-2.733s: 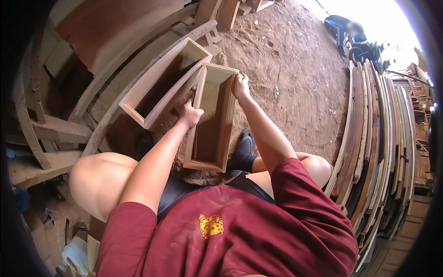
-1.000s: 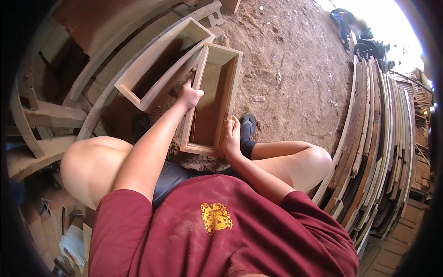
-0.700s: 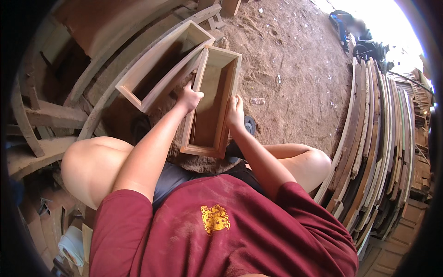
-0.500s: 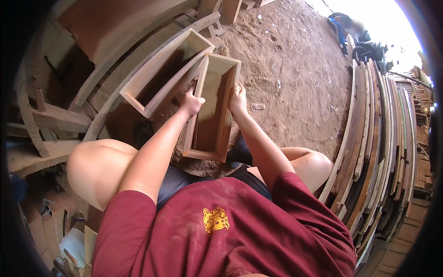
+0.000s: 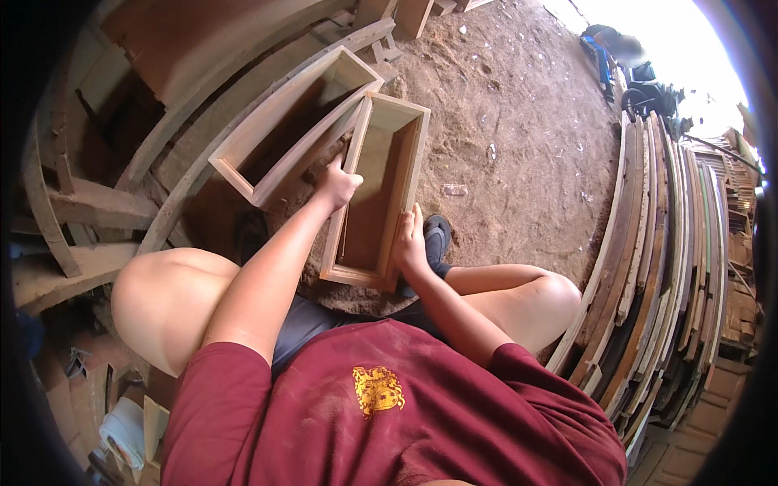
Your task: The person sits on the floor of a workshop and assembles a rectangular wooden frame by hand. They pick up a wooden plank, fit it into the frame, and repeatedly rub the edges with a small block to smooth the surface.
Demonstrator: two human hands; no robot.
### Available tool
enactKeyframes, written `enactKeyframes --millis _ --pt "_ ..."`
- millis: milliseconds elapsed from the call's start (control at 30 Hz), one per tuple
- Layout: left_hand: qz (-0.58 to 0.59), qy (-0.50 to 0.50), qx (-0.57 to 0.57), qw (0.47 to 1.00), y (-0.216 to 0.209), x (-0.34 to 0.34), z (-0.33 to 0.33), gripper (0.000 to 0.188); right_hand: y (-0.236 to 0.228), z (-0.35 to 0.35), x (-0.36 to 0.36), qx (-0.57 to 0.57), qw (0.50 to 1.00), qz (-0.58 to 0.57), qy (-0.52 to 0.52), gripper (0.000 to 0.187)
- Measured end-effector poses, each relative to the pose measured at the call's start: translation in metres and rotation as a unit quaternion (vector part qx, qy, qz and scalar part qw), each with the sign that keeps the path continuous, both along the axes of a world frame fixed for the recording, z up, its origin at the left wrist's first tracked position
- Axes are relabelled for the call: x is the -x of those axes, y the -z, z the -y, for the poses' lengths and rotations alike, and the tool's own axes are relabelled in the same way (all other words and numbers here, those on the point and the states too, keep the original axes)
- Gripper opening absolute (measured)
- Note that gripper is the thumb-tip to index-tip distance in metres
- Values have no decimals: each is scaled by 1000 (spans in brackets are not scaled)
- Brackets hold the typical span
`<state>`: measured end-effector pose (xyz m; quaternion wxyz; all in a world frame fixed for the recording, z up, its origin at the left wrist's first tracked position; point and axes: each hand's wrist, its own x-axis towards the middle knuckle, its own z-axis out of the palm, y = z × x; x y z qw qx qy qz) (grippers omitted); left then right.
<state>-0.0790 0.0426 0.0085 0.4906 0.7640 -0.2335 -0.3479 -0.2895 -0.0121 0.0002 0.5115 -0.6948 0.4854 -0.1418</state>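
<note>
beside a second box (image 5: 285,130), the wooden box (image 5: 378,190) looks stiff, fairly light, best held by its long walls; left hand (image 5: 337,187) grips one, right hand (image 5: 412,245) touches the other, grip unclear.

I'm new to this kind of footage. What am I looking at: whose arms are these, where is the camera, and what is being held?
There is no machine here. The bare arms belong to the person wearing the camera, a wide fisheye on the head looking down; it bends straight edges near its rim.

The left hand holds one side of a long, open, light-brown wooden box, thumb over the rim. The right hand lies against the opposite outer wall; whether it hides something small, I can't tell.

A similar wooden box sits at an angle to the left. Around them is a rough brown dirt floor, with a stack of long, weathered wooden boards to the right.
</note>
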Motion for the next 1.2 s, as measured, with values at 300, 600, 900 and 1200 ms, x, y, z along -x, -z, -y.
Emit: enactKeyframes --millis 300,600,900,1200 --pt "27 -27 28 999 5 0 -1 58 12 136 -110 -2 999 -46 25 76" --pt "28 -27 4 999 12 -3 -1 60 -7 205 -169 -14 999 -47 14 73" --pt "-8 -40 20 999 25 -2 -3 62 20 175 -142 59 995 -72 -20 68" --pt "59 -59 -7 997 20 0 1 72 5 204 -164 96 994 -45 -26 58"
